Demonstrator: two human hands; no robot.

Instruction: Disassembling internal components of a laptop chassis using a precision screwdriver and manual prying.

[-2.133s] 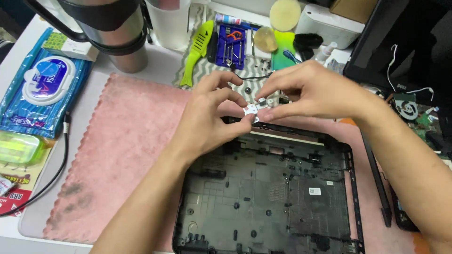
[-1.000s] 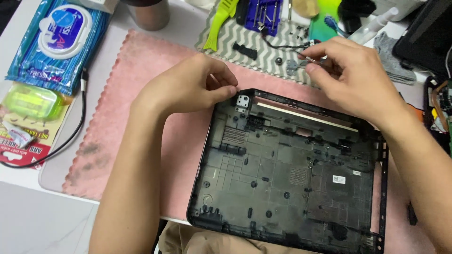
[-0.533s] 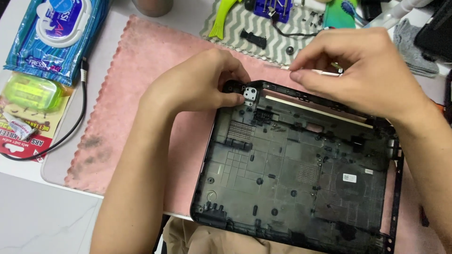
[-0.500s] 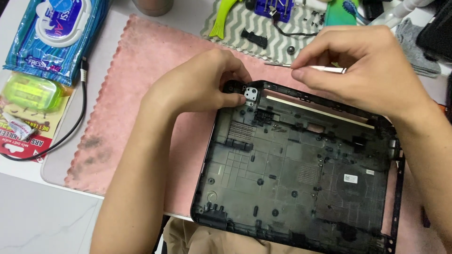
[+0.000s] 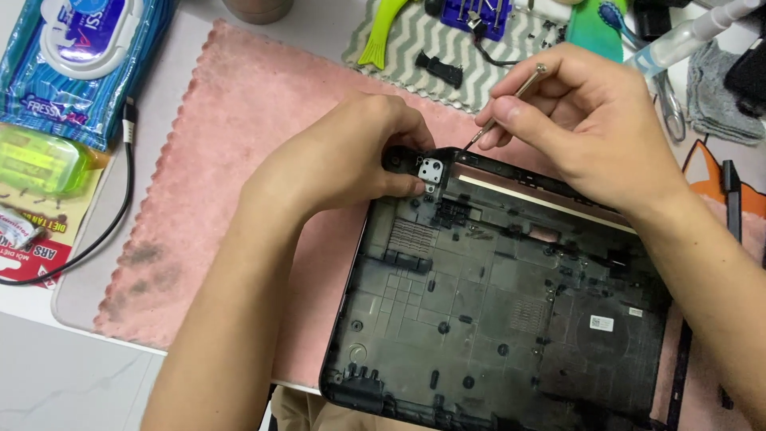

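A: Where was the shell (image 5: 511, 311)?

B: On the pink mat (image 5: 239, 160) on the surface (image 5: 48, 383), toward the near right. A black plastic laptop base, inside face up, with 1 small silver bracket (image 5: 431, 168) at its far-left corner.

A: And the 2 hands?

B: The left hand (image 5: 351, 160) was curled over that corner, fingertips pressed on the shell just beside the bracket. It gripped the rim, not any loose thing. The right hand (image 5: 586, 120) was pinched shut on a thin metal screwdriver (image 5: 511, 100), held at a slant with its tip down close to the bracket. Whether the tip touched a screw, I could not tell.

A: What lay around?

B: A grey zigzag cloth (image 5: 447, 48) at the far edge, with a green tool (image 5: 379, 36) and a blue bit holder (image 5: 475, 12) on it. A blue wipes pack (image 5: 80, 56) at far left, and a black cable (image 5: 120, 199) beside it.
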